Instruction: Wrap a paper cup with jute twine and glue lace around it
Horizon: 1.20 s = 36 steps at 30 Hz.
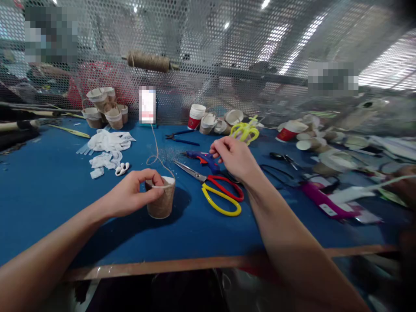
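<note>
A small brown twine-wrapped paper cup (161,206) with a white inside stands upright on the blue table. My left hand (138,190) grips its rim, fingers at the inside and thumb across the outside. A thin strand of twine (156,143) runs from the cup's rim, loops on the table and rises toward the back. My right hand (232,156) hovers over the blue glue gun (203,158), fingers curled; whether anything is between them is hidden. Just below that hand lie large scissors (208,180) with one red and one yellow handle, blades apart.
A twine spool (147,61) hangs on the mesh screen. Blue-handled pliers (185,139), white gloves (108,141), stacked wrapped cups (104,106) and a red-and-white paper cup (196,116) lie around the back. A purple glue gun (328,201) and another person's hand (403,186) are at the right.
</note>
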### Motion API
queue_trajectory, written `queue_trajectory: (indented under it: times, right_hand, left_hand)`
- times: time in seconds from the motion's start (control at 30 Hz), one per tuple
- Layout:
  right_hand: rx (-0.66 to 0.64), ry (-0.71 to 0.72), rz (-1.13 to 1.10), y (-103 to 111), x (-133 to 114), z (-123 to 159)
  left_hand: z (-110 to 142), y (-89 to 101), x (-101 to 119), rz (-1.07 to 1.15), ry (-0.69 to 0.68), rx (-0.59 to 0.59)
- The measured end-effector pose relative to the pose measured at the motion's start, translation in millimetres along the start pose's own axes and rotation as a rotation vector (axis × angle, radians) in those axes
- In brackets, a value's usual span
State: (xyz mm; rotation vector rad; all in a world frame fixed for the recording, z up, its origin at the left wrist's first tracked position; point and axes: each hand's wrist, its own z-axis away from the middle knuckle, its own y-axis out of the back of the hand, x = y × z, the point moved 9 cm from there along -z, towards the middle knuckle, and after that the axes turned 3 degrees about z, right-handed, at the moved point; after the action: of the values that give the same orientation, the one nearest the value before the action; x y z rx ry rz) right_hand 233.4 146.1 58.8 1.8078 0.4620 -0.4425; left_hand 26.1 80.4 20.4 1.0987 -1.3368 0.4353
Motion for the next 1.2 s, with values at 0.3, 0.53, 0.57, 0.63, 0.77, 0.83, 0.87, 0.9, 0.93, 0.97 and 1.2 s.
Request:
queue_trajectory:
  times: [0.3, 0.53, 0.57, 0.63, 0.77, 0.83, 0.87, 0.9, 0.93, 0.97, 1.2]
  right_hand:
    - [-0.26, -0.215, 0.174, -44, 59, -26]
    - [-0.329, -0.318, -0.105, -47, 58, -5]
    - [-0.326, -0.323, -0.173, -46, 54, -1]
    - [-0.326, -0.318, -0.327, -42, 43, 7]
    - [-0.352, -0.274, -0.608, -33, 15, 23]
    - [-0.414, -0.242, -0.734, -35, 1, 34]
    - [-0.481, -0.22, -0.829, -38, -7, 41]
    - [-0.551, -0.198, -0.897, -42, -15, 48]
    - [-0.598, -0.185, -0.938, -45, -21, 55]
    - [-0.632, -0.179, -0.964, -47, -24, 61]
    - [-0.623, -0.07, -0.79, -40, -27, 76]
  left_hand:
    - [-1, 6.0, -8, 0.048, 0.041, 0.033]
    - [-3, 5.5, -14, 0.083, 0.055, 0.017]
    - [-3, 6.2, -14, 0.084, 0.055, 0.019]
    - [-4, 8.0, -15, 0.085, 0.058, 0.02]
    - [-5, 11.0, -20, 0.12, 0.092, -0.017]
    - [-5, 13.2, -22, 0.133, 0.108, -0.03]
    - [-5, 14.5, -23, 0.133, 0.113, -0.033]
    - [-5, 15.5, -23, 0.13, 0.119, -0.035]
    - [-5, 16.2, -23, 0.128, 0.123, -0.035]
    - [-5, 16.8, -24, 0.127, 0.127, -0.032]
    - [-7, 17.7, -32, 0.314, 0.145, 0.105]
